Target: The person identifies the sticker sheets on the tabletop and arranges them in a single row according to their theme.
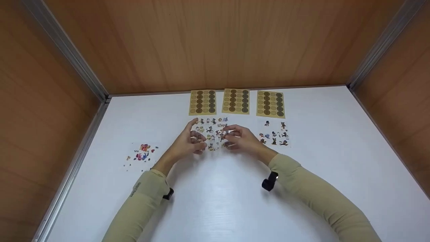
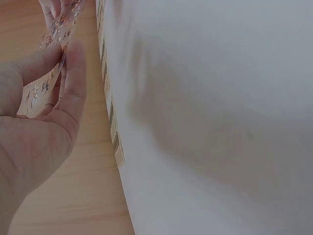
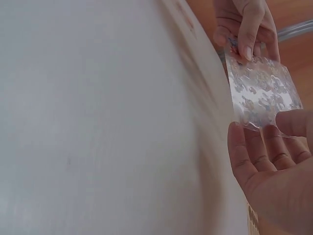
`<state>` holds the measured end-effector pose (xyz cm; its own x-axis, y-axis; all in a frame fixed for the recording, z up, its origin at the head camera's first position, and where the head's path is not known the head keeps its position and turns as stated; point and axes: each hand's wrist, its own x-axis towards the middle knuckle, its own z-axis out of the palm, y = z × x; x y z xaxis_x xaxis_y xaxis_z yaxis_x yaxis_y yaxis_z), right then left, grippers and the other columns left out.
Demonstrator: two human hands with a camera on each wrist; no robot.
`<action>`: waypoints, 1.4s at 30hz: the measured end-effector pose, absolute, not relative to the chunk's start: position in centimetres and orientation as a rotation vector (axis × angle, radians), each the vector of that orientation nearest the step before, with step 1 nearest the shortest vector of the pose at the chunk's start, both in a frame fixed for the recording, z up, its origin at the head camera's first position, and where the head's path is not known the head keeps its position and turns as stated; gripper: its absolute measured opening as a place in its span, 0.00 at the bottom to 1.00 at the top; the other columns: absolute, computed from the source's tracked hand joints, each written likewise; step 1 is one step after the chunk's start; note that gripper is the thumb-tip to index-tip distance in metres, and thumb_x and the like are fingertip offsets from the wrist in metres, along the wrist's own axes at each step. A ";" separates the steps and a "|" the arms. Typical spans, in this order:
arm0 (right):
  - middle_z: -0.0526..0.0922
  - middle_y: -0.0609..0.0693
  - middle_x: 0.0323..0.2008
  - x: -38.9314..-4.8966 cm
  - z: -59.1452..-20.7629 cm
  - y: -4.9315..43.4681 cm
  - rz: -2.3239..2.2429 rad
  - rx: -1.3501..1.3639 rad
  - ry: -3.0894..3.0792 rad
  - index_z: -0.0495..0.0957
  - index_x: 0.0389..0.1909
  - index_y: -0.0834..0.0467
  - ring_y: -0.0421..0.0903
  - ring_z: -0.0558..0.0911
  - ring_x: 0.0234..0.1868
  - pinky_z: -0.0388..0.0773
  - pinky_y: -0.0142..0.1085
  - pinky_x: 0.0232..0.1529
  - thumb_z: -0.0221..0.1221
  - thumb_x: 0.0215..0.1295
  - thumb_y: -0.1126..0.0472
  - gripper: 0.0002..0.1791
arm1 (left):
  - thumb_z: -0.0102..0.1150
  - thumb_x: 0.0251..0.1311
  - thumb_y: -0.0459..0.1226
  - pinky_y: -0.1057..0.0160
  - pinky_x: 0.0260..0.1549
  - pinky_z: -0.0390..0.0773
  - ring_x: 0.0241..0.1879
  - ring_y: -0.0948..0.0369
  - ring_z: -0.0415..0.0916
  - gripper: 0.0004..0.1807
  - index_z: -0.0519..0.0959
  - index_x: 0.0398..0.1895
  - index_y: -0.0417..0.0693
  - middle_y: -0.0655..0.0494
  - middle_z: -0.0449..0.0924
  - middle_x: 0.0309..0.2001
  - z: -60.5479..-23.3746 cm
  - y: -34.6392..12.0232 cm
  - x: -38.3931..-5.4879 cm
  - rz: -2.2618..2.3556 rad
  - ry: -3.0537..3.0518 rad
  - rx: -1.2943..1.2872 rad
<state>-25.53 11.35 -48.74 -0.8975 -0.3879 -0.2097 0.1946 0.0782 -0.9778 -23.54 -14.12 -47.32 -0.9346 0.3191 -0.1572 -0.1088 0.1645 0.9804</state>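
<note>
A clear sticker sheet printed with small cartoon figures is held up between both hands, above the white table. My left hand pinches its left side, thumb on the near face and fingers behind. On the opposite side my right hand grips the sheet by thumb and fingers. Seen from the right wrist, the sheet shines with glare, and the right thumb lies over its edge. In the left wrist view the sheet appears nearly edge-on, partly hidden by the left fingers.
Three tan sheets of round stickers, left, middle and right, lie along the back wall. Another clear sticker sheet is right of the hands. Colourful small stickers lie at left. Wood-look panels enclose the table.
</note>
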 end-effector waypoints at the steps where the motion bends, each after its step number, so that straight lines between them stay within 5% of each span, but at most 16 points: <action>1: 0.83 0.58 0.54 -25.5 -48.9 11.0 -1.869 -0.197 1.936 0.73 0.64 0.61 0.52 0.87 0.43 0.85 0.48 0.50 0.59 0.72 0.67 0.21 | 0.66 0.60 0.24 0.50 0.40 0.87 0.41 0.51 0.83 0.57 0.41 0.83 0.58 0.41 0.77 0.49 -47.4 -14.6 -23.4 1.813 2.124 0.190; 11: 0.84 0.56 0.45 -25.1 -50.4 7.2 -1.905 -0.200 1.864 0.71 0.63 0.62 0.51 0.87 0.39 0.87 0.46 0.43 0.59 0.72 0.69 0.20 | 0.66 0.59 0.24 0.50 0.41 0.87 0.40 0.52 0.82 0.57 0.40 0.83 0.53 0.39 0.76 0.51 -49.0 -18.9 -22.6 1.708 2.162 0.184; 16: 0.83 0.58 0.45 -25.0 -50.9 5.7 -1.857 -0.270 1.925 0.68 0.64 0.64 0.49 0.86 0.35 0.87 0.42 0.41 0.57 0.73 0.71 0.21 | 0.63 0.67 0.30 0.51 0.41 0.87 0.43 0.51 0.81 0.51 0.40 0.83 0.55 0.40 0.74 0.52 -49.8 -20.2 -22.0 1.674 2.145 0.127; 26: 0.81 0.60 0.47 -24.9 -51.3 4.1 -1.756 -0.445 1.992 0.64 0.69 0.63 0.51 0.85 0.43 0.85 0.39 0.46 0.57 0.72 0.72 0.27 | 0.49 0.77 0.53 0.57 0.30 0.85 0.31 0.55 0.79 0.28 0.65 0.72 0.50 0.45 0.79 0.39 -50.5 -22.0 -22.0 1.521 2.373 -0.004; 29: 0.82 0.59 0.46 -24.8 -51.3 3.9 -1.710 -0.516 2.024 0.64 0.70 0.62 0.51 0.85 0.45 0.84 0.38 0.50 0.58 0.70 0.74 0.29 | 0.48 0.77 0.53 0.57 0.27 0.84 0.29 0.55 0.78 0.25 0.68 0.66 0.47 0.46 0.79 0.36 -50.6 -22.4 -22.2 1.520 2.385 -0.024; 36: 0.84 0.58 0.44 -24.7 -51.0 3.6 -1.547 -0.634 2.154 0.59 0.74 0.63 0.47 0.84 0.40 0.83 0.35 0.40 0.62 0.67 0.73 0.36 | 0.49 0.78 0.45 0.60 0.24 0.83 0.26 0.56 0.78 0.18 0.71 0.60 0.43 0.46 0.78 0.36 -50.8 -22.7 -22.5 1.486 2.431 -0.021; 42: 0.82 0.52 0.44 -25.3 -50.8 3.2 -1.334 -0.719 2.276 0.59 0.75 0.61 0.43 0.81 0.41 0.81 0.35 0.47 0.65 0.67 0.65 0.39 | 0.48 0.78 0.40 0.62 0.23 0.80 0.24 0.57 0.77 0.14 0.74 0.55 0.40 0.47 0.78 0.32 -50.8 -23.2 -23.1 1.399 2.543 -0.007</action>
<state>-25.28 3.24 -50.76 -0.7855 -0.6132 -0.0835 -0.2266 0.4105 -0.8832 -23.14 -23.20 -50.76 -0.9715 0.1099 -0.2100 -0.1186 0.5419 0.8320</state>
